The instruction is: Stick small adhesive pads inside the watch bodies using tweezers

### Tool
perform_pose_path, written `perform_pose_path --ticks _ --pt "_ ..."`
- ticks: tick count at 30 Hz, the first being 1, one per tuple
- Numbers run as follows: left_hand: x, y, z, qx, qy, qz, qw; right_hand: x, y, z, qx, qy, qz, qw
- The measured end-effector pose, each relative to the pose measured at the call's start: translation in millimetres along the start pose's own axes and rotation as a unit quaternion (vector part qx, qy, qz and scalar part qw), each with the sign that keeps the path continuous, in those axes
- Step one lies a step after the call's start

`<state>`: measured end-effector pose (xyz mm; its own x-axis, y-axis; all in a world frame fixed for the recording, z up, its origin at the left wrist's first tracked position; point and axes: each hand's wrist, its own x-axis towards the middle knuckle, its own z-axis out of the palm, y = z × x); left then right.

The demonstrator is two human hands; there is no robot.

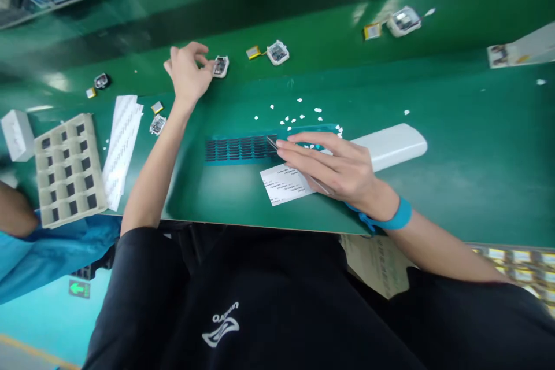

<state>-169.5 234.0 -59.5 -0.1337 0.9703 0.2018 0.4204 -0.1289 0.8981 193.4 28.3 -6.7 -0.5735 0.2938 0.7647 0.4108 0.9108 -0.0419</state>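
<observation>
My left hand (189,72) reaches to the far side of the bench, its thumb and fingers closed on the edge of a small white square device (221,66) with its inside exposed. My right hand (333,167) holds tweezers (272,143), their tips over the right part of a teal sheet with rows of dark strips (236,149). Under that hand lies a white printed sheet (286,184), partly covered. A long white rounded object (390,147) is just right of the hand. Small white bits (302,117) are scattered beyond the sheet.
Another open device (277,52) with a battery (254,52) and a further one (404,21) stand along the back. At left are a compartment tray (71,170), printed strips (122,150), a white box (18,136) and a co-worker's blue sleeve (52,254).
</observation>
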Motion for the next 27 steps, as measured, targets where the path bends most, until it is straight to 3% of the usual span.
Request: perform_pose_path --ticks 3,6,9,11,14,16,18,21,24,27 --pt "8 1 -31.0 0.122 0.040 -0.031 0.991 2 -2 0 0.011 0.004 -0.004 1.000" --pt "-4 -3 -54.7 0.140 0.006 -0.044 0.989 2 -2 1 0.020 0.005 -0.008 1.000" --pt "-17 -11 -66.7 0.113 -0.025 -0.001 0.993 -1 -2 0 0.024 0.033 0.004 0.999" --pt "-26 -7 -65.6 0.108 0.017 0.016 0.994 -5 -2 -1 0.065 0.063 0.018 0.996" --pt "-53 23 -43.7 0.075 0.047 0.036 0.995 -9 -5 1 0.161 0.105 0.058 0.980" --pt "-83 58 -14.7 -0.023 -0.002 0.044 0.999 -10 -8 5 0.177 0.138 0.089 0.970" --pt "-120 97 19.9 -0.132 -0.088 0.016 0.987 -9 -10 9 0.154 0.149 0.120 0.969" --pt "-174 142 62.1 -0.223 -0.199 -0.070 0.952 -9 -10 13 0.103 0.103 0.161 0.976" --pt "-209 157 79.4 -0.285 -0.232 -0.120 0.922 -13 -6 14 0.051 0.067 0.167 0.982" --pt "-221 155 81.2 -0.298 -0.229 -0.137 0.916 -20 -1 17 0.023 0.062 0.166 0.984"
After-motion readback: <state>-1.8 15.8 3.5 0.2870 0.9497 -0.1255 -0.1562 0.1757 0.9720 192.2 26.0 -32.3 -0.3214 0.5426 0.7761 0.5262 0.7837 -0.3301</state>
